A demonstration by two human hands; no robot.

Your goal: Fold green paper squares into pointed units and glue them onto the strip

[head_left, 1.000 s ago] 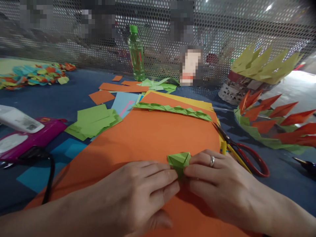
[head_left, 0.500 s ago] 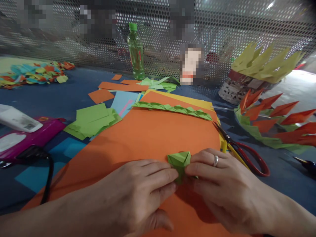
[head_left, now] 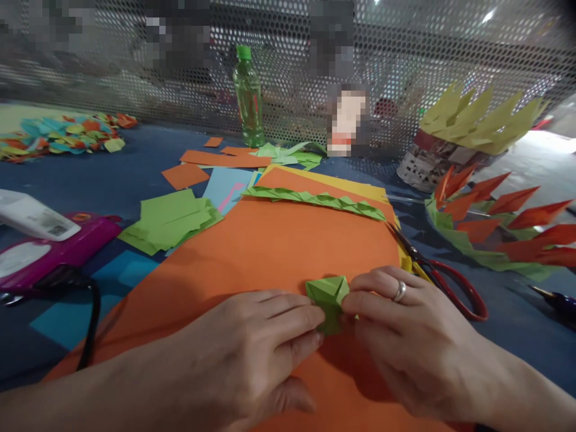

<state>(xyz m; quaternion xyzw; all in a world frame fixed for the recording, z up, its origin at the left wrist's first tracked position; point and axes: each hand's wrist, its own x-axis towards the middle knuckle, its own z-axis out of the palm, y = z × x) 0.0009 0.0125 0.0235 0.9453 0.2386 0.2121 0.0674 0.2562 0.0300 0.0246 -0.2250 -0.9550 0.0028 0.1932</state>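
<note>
Both hands pinch a small folded green paper piece [head_left: 328, 295] that rests on a large orange sheet [head_left: 270, 252]. My left hand [head_left: 252, 348] presses its fingertips on the piece's left side. My right hand [head_left: 400, 336], with a ring on one finger, holds the right side with its fingers closed on the fold. Farther up the orange sheet lies a long strip of joined green folded pieces [head_left: 315, 200].
Red-handled scissors [head_left: 441, 282] lie right of the orange sheet. A stack of green squares [head_left: 168, 219], a pink device with a black cord [head_left: 45, 252], a green bottle [head_left: 247, 96], orange and yellow spiked paper crowns [head_left: 495, 210] and a mesh fence [head_left: 405, 54] surround the work.
My right hand has turned slightly, its ring finger shifting right. The green piece stays pinched in place between both hands.
</note>
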